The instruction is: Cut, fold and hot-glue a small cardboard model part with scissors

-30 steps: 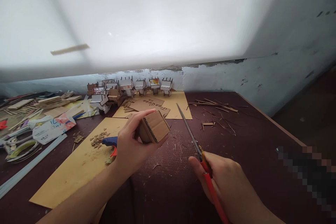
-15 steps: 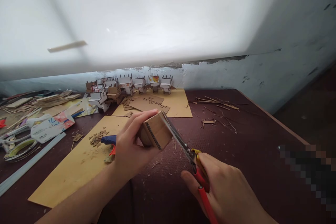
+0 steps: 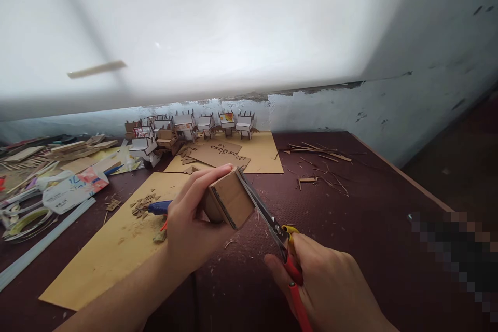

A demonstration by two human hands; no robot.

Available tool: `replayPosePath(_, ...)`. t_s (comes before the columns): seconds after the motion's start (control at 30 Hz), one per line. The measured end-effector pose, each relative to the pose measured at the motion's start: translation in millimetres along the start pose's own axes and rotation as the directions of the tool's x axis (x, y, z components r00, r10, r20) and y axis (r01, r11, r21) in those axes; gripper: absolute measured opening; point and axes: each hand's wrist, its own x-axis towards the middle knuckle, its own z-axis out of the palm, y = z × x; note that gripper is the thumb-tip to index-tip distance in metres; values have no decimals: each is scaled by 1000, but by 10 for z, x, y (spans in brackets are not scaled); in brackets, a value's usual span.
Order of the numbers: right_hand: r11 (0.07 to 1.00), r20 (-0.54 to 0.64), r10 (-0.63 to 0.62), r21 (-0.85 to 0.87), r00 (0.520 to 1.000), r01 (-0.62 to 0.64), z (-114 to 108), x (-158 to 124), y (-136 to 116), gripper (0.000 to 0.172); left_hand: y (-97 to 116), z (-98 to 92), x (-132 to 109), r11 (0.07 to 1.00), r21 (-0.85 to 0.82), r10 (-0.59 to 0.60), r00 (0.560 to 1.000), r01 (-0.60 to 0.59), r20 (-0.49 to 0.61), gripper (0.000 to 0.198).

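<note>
My left hand [image 3: 190, 223] is closed around a small cardboard box [image 3: 235, 198], tilted in the air above the table. Its brown flat face and dark layered edges point toward me. In my right hand [image 3: 327, 270] is a pair of scissors [image 3: 268, 216] with red and yellow handles. The blades lie along the box's right edge, slightly parted near the pivot. Behind my left hand, a blue glue gun [image 3: 158, 207] with an orange trigger lies partly hidden. Small cardboard triangles [image 3: 144, 202] are scattered beside its tip.
Several small cardboard chair-like models [image 3: 245, 123] stand along the wall. Lettered cardboard [image 3: 218, 155] lies on a yellow sheet [image 3: 268, 153]. Thin offcuts [image 3: 319, 150] are spread at right. Tape rolls [image 3: 29, 223], pale sticks [image 3: 50, 241] and cardboard strips [image 3: 70, 148] crowd the left. The dark red table [image 3: 373, 228] meets the wall.
The scissors and my right hand have shifted slightly left and down. The box has turned slightly in my left hand, which keeps its grip.
</note>
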Motion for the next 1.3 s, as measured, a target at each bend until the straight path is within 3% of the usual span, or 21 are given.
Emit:
replayPosePath(0.37, 998, -43, -30, -51, 999, 28, 23, -11, 7, 60, -5, -10, 7, 1000, 22, 2, 1000, -2, 15, 66)
replayPosePath(0.57, 992, 84, 76, 98, 994, -84, 48, 11, 29, 59, -51, 33, 16, 998, 25, -67, 997, 66, 38, 62)
replayPosePath(0.67, 971, 89, 164, 160, 982, -177, 51, 61, 126, 61, -56, 55, 3, 994, -14, -111, 991, 112, 77, 62)
replayPosePath(0.87, 892, 241, 348, 212, 906, -399, -13, 179, 373, 60, -46, 82, -39, 979, -89, -167, 974, 182, 155, 62)
replayPosePath(1.07, 857, 326, 274, 345, 905, -384, -82, 205, 350, 43, -26, 80, -48, 966, -164, -168, 966, 201, 197, 66)
replayPosePath(1.3, 841, 372, 321, 311, 871, -443, -112, 248, 321, 53, 90, -16, 14, 892, -323, -193, 912, 317, 361, 53)
